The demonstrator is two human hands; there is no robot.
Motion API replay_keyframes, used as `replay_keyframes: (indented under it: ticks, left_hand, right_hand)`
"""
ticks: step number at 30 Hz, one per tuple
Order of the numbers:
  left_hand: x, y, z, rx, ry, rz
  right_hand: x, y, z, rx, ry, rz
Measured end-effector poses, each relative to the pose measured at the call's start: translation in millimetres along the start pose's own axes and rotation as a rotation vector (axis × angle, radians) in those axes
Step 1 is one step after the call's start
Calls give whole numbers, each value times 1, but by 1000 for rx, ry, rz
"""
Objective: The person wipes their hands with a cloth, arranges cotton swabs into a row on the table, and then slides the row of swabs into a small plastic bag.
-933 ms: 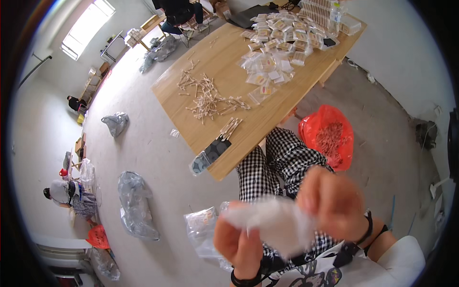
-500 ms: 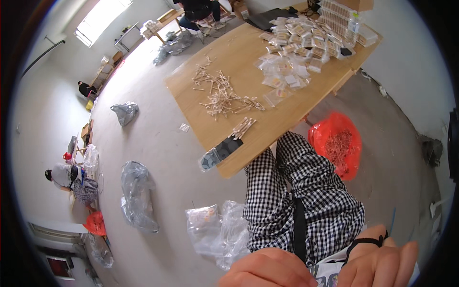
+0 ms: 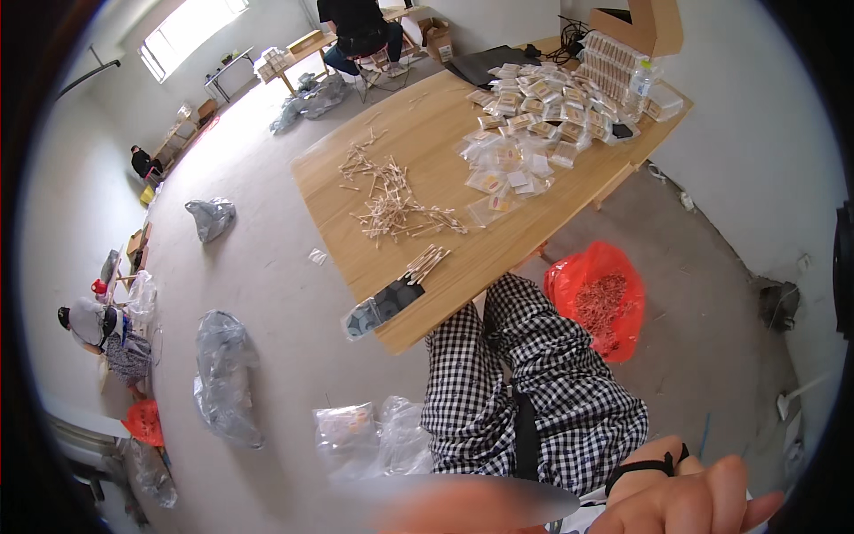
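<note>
At the lower edge, close to my body, my left hand (image 3: 458, 507) is a blurred shape whose fingers cannot be made out. To its right, my right hand (image 3: 689, 503) has its fingers curled in, with a black band round the wrist; whatever they may hold is hidden. Both hands are over my lap, away from the wooden table (image 3: 325, 214). Cotton swabs (image 3: 391, 200) lie on it in a loose heap, and a small bundle of swabs (image 3: 427, 264) rests by the near corner, beside a dark patterned pouch (image 3: 382, 307).
Filled clear packets (image 3: 543, 111) pile up at the table's far right, near a plastic bottle (image 3: 639, 84) and an open carton (image 3: 654, 31). A red bag (image 3: 605, 298) of small bits stands right of my legs. Grey plastic bags (image 3: 224, 378) lie on the floor. Other people sit or stand farther off.
The view has shifted, so the table and floor things appear further left and slightly lower. My left hand has moved left and become blurred; my right hand remains curled at the lower right.
</note>
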State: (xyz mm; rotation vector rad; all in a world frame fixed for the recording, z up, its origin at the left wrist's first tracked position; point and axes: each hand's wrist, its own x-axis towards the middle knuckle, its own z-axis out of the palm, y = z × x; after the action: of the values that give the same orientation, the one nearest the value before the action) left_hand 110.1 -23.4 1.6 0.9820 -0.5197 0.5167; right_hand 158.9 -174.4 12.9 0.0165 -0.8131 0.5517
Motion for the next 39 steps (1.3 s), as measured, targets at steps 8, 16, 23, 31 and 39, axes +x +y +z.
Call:
replay_keyframes:
  ticks: [8, 16, 23, 31, 39]
  left_hand:
    - [2, -12, -10, -44, -85, 79]
    - [-14, -35, -22, 467, 502, -295]
    - [-18, -45, -41, 525, 658, -356]
    - [-11, -52, -33, 689, 545, -276]
    - [-20, -53, -34, 610, 483, -277]
  right_hand:
    - [10, 8, 8, -90, 39, -106]
    - [3, 12, -50, -249, 453, -30]
    - [-23, 9, -90, -282, 580, -39]
    - [-13, 7, -84, -1415, 320, 107]
    - [-15, 15, -88, -1228, 490, 190]
